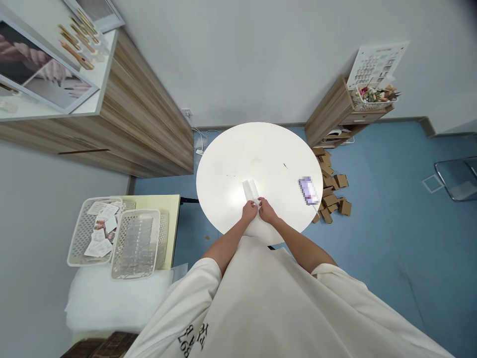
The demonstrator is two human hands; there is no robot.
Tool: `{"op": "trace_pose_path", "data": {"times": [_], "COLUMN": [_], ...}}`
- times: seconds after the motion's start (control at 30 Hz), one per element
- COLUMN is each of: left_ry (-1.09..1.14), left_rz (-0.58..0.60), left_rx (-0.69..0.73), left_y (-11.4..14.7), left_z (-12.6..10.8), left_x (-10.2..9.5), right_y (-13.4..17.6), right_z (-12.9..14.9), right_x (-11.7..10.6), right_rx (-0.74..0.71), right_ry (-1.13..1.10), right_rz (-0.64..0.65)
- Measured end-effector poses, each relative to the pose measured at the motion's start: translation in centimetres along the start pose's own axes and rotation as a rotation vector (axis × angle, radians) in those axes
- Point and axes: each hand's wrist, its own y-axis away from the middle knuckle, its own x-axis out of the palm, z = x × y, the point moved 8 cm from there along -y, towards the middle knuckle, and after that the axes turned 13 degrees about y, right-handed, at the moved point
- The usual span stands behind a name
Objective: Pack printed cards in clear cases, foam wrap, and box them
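- The fingers of the left hand (pixel 249 211) are pinching the near end of a folded white strip (pixel 250 189), thumb turned inward.
- The fingers of the right hand (pixel 267 209) are gripping that same end from the other side, the two hands nearly meeting.
- The strip is lying toward the near edge of a round white table (pixel 223 159), its far end pointing away from the person and a lengthwise crease dividing it.
- Both bare forearms are reaching in from the short sleeves of a white shirt (pixel 268 293).
- To the right on the tabletop, a purplish, pixelated object (pixel 308 190) is resting near the rim, its details hidden; a small dark item (pixel 285 165) is lying farther off.
- Beyond the right rim, small brown boxes (pixel 330 200) are sitting in a loose heap on the blue floor (pixel 383 199).
- Past them, a low wooden cabinet (pixel 328 107) is standing against the wall, supporting a white basket (pixel 367 105) of colourful pieces.
- On the left, a pale yellow table (pixel 164 201) is holding one basket of papers (pixel 77 232) and, overlapping it, another of clear items (pixel 137 211).
- Farther up, a tall wood-grain cabinet (pixel 149 124) is bearing framed pictures (pixel 50 69).
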Motion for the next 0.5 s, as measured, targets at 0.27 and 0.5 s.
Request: {"op": "trace_pose_path", "data": {"times": [0.27, 0.5], "left_ry": [-0.127, -0.718], "left_rz": [0.100, 0.191], "left_rx": [0.125, 0.558], "left_y": [0.8, 2.4], "left_z": [0.2, -2.3], "left_x": [-0.5, 0.3], "right_y": [0.6, 0.8], "right_z": [0.1, 0.4], "right_x": [0.3, 0.6], "right_rx": [-0.152, -0.122], "right_ry": [-0.041, 0.112], "right_rz": [0.002, 0.022]}}
